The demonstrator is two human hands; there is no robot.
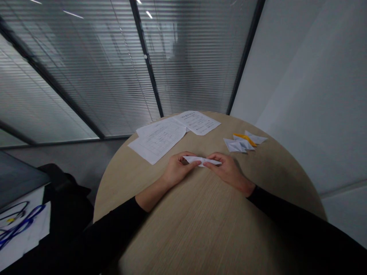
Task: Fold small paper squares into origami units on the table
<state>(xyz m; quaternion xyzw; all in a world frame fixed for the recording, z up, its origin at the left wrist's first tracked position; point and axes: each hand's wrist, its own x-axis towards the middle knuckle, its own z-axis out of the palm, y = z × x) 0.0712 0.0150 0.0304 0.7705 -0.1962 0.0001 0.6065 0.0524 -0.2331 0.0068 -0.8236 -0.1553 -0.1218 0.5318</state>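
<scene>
Between my two hands, just above the round wooden table (pixel 183 214), is a small folded white paper (pixel 202 160) with pointed ends, much like a paper boat. My left hand (pixel 179 170) pinches its left part, the thumb laid along the near side. On the right part, my right hand (pixel 225 170) grips it the same way, its thumb close to the left one. The far fingers of both hands are partly hidden behind the paper. To the right lie several folded paper boats (pixel 239 146), white ones and a yellow one (pixel 246 139), set close together.
Printed sheets (pixel 160 139) overlap near the table's far edge, beyond my left hand. A glass partition with blinds (pixel 195 68) stands behind, and a pale wall (pixel 309 95) on the right. At lower left, a dark chair (pixel 61 179) and blue cables (pixel 21 225) on white paper.
</scene>
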